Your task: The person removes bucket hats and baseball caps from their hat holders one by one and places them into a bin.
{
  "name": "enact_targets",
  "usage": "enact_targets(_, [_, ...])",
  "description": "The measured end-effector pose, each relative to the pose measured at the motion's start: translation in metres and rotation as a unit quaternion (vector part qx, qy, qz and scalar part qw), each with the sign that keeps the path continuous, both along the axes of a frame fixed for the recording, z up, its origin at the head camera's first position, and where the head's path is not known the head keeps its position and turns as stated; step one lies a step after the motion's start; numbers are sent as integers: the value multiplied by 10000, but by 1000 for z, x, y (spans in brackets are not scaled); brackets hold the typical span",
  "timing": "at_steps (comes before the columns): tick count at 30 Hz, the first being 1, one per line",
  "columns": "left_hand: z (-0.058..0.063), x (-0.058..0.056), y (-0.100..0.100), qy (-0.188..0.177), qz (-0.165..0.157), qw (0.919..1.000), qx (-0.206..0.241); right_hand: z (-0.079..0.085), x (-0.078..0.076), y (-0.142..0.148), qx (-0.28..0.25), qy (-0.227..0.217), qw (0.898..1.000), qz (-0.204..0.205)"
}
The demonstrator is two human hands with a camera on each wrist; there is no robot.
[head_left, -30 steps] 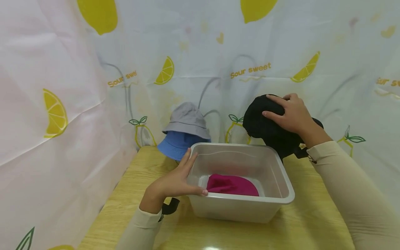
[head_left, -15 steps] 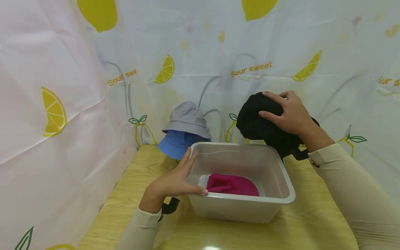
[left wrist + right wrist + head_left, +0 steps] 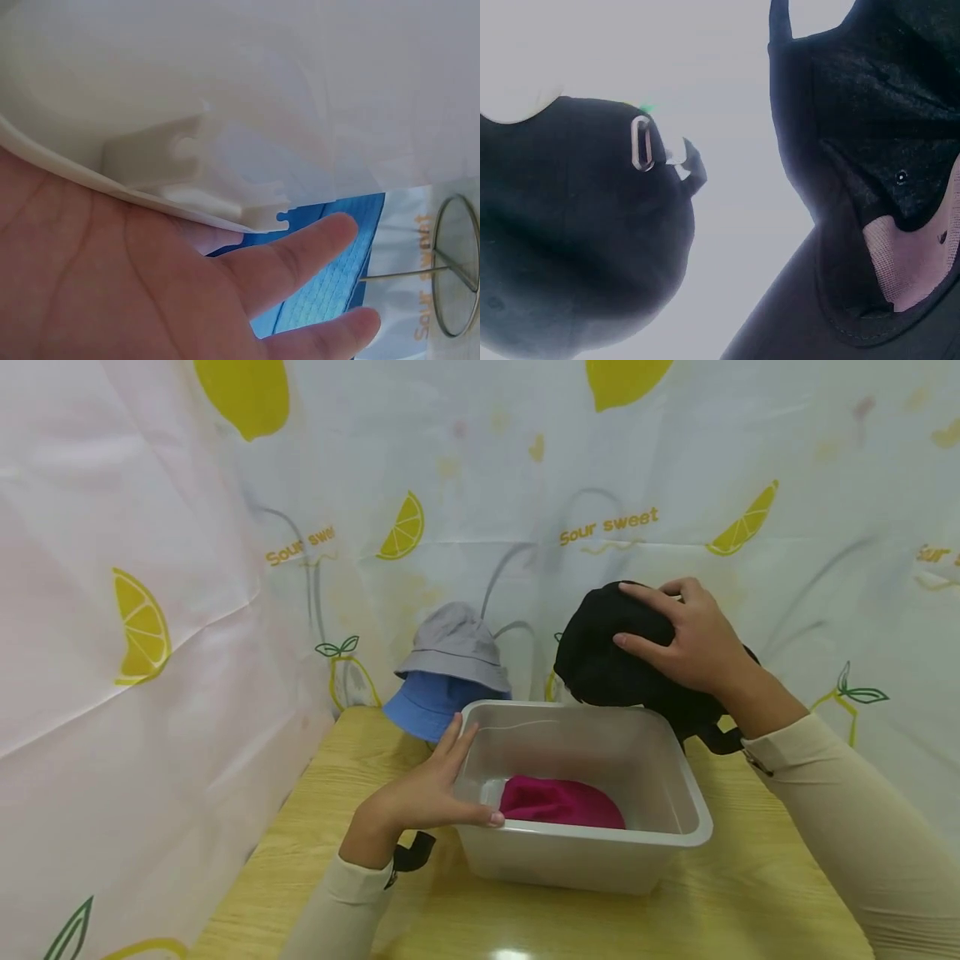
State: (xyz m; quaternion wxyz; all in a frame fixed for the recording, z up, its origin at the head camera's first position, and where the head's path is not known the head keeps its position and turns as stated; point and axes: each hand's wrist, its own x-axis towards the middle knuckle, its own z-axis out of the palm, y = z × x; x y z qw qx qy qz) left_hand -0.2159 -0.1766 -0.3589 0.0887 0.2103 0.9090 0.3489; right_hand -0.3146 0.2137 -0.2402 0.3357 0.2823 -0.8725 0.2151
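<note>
In the head view my right hand (image 3: 693, 639) holds a black cap (image 3: 607, 647) above the back right rim of the pale grey plastic tub (image 3: 570, 860). More black fabric hangs behind that corner, and the right wrist view shows two separate black caps: a rounded crown (image 3: 577, 225) with a metal strap buckle, and an upturned cap (image 3: 870, 150) with a pink patch inside. The right fingers are out of that view. My left hand (image 3: 420, 797) rests on the tub's front left corner, fingers extended and thumb on the front rim. A magenta cap (image 3: 562, 802) lies in the tub.
Behind the tub at the left, a grey bucket hat (image 3: 453, 643) sits on a blue bucket hat (image 3: 420, 706). A lemon-print cloth (image 3: 487, 460) hangs close behind and to the left of the wooden table (image 3: 300, 868).
The black cap in my right hand has moved left and a little over the tub's back edge. My left hand, the tub and the magenta cap keep their places.
</note>
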Motion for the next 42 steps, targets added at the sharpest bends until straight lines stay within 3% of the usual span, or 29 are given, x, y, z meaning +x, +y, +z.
enact_targets(17, [-2,3,-2,-42,97,9999,-63,0,16,-21,105,116,9981,599])
enact_targets(25, [2,8,-6,22,136,9998,-132,-2,22,-27,220,70,9977,644])
enact_targets(42, [0,1,0,-19,-41,10000,15,-4,26,-28,283,114,9970,716])
